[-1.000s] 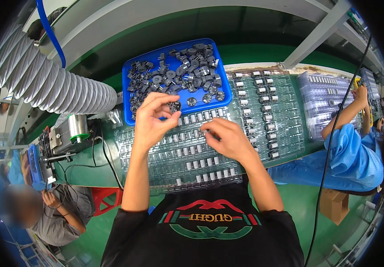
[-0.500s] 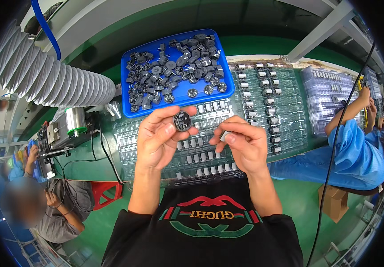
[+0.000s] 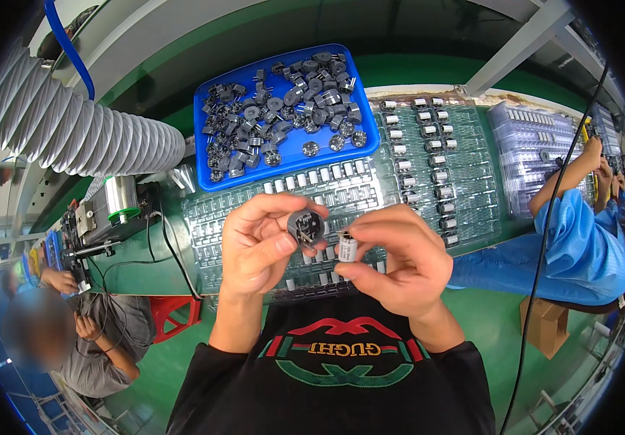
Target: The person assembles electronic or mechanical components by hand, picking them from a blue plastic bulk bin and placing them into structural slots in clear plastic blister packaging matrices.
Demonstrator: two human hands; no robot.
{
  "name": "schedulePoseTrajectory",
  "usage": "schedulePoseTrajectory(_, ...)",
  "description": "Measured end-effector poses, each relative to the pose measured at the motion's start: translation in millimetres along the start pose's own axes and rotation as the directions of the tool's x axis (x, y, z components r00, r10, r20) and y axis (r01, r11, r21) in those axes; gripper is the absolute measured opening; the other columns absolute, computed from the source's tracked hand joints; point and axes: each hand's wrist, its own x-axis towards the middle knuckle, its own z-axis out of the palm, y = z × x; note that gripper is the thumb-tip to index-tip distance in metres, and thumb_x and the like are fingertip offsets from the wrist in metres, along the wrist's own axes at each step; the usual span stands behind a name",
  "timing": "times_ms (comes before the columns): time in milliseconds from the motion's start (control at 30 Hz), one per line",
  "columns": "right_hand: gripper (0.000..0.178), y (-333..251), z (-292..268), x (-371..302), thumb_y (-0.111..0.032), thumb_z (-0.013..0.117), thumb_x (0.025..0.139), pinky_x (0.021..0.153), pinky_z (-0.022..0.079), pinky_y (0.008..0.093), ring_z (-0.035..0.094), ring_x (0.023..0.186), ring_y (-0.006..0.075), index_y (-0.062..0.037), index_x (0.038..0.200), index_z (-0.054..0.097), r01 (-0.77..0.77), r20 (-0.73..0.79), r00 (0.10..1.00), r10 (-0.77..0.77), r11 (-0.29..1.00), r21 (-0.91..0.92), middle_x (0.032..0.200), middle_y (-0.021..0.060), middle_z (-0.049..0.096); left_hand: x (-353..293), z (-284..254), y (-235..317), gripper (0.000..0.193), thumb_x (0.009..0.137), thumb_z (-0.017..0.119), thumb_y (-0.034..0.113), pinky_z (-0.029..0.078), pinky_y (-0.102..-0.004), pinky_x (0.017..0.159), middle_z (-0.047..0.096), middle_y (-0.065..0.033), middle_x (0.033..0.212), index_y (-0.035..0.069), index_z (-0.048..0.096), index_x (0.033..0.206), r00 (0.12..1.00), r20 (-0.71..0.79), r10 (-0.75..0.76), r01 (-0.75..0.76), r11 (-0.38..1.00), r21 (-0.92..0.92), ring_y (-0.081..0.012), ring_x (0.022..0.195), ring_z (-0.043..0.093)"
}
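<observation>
My left hand [image 3: 251,246] pinches a round dark grey housing [image 3: 306,226] between thumb and fingers, its hollow side with a circuit board and thin leads turned toward me. Close at its right, my right hand [image 3: 403,257] grips a small silver-white cylinder [image 3: 347,251], a capacitor by its look, upright between thumb and fingertips. A narrow gap seems to part the two pieces. Beneath both hands lies a clear plastic tray [image 3: 207,217] with rows of similar white cylinders, partly hidden by my hands. Behind it stands a blue tray [image 3: 283,168] heaped with more round dark housings.
More clear trays [image 3: 476,185] with rows of cylinders lie to the right, beside stacked clear trays [image 3: 512,156]. A ribbed hose [image 3: 102,134] hangs at the left above a machine with a wire spool [image 3: 122,197]. People sit at both sides, one in blue sleeves [image 3: 570,239].
Both hands have come down and closer together. The housing has turned to show its inner side and leads, and the cylinder now stands upright next to it.
</observation>
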Motion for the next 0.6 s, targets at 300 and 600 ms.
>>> schedulePoseTrajectory(300, 0.038, -8, 1, 1, 0.001, 0.084, 0.067, 0.061, 0.056, 0.0297, 0.068, 0.076, 0.0246, 0.0021, 0.1, 0.067, 0.263, 0.069, 0.964, -0.256, 0.894, -0.362, 0.098, 0.0152, 0.068, -3, 13, 3, 0.037, 0.081, 0.068, -0.005, 0.056, -0.0425, 0.09, 0.06, -0.0276, 0.114, -0.014, 0.057, 0.115, 1.0, 0.025, 0.011, -0.013, 0.997, 0.082, -0.034, 0.105, 0.064)
schedulePoseTrajectory(600, 0.038, -18, -1, -3, -0.003, 0.084, 0.066, 0.055, 0.053, 0.0274, 0.067, 0.072, 0.021, 0.0017, 0.101, 0.069, 0.381, 0.177, 0.924, -0.338, 0.809, -0.447, 0.098, 0.0114, 0.066, -3, 20, 4, 0.037, 0.081, 0.071, -0.005, 0.061, -0.0395, 0.082, 0.057, -0.0312, 0.116, -0.017, 0.058, 0.115, 0.996, 0.087, -0.001, -0.008, 0.994, 0.105, -0.0357, 0.104, 0.064)
